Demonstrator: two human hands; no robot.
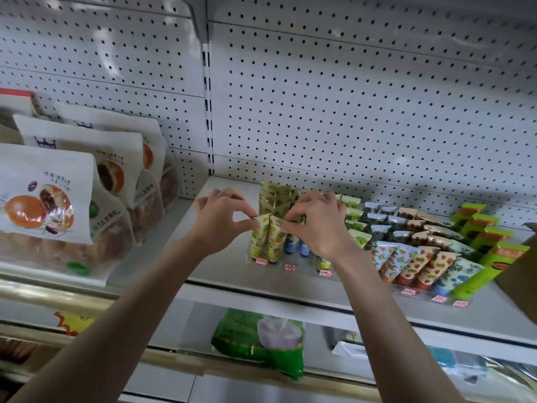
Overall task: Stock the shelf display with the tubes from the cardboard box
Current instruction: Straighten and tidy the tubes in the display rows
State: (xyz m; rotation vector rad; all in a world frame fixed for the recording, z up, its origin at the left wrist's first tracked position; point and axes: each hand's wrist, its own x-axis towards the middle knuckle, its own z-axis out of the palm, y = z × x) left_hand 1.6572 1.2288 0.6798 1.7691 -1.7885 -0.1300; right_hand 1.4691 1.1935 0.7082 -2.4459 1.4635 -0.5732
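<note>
Both arms reach in from 6 o'clock to the shelf [290, 280], hands meeting at centre.

- Left hand [220, 219]: grip clenched in a thumb-and-forefinger pinch on the crimped top of the front-left yellow tube [258, 237]. The other fingers are curled above.
- Right hand [316, 222]: grip pinches the crimped top of the second yellow tube [275, 242], which touches the first at its 3 o'clock.
- Both tubes stand upright, cap down, at the front of the clear display tray [305, 269].
- More yellow tubes [270, 193] are lined up behind them toward 12 o'clock.
- Blue tubes [291, 246] stand just beside the held pair at 3 o'clock, partly hidden by the right hand.
- Further toward 3 o'clock are rows of green-print tubes [359, 228], then leaning fruit-print tubes [418, 263] and green cartons [494, 245].
- Red price tags [261, 262] run along the tray front.
- The cardboard box [520, 274] is cut off at the frame's 3 o'clock edge, just beside the cartons. Its contents are not visible.
- Bread bags [43, 199] stand at 9 o'clock, well apart from the tubes.
- The pegboard wall [348, 97] fills 12 o'clock.
- A green bag [258, 338] lies on the lower shelf at 6 o'clock, between the forearms.
</note>
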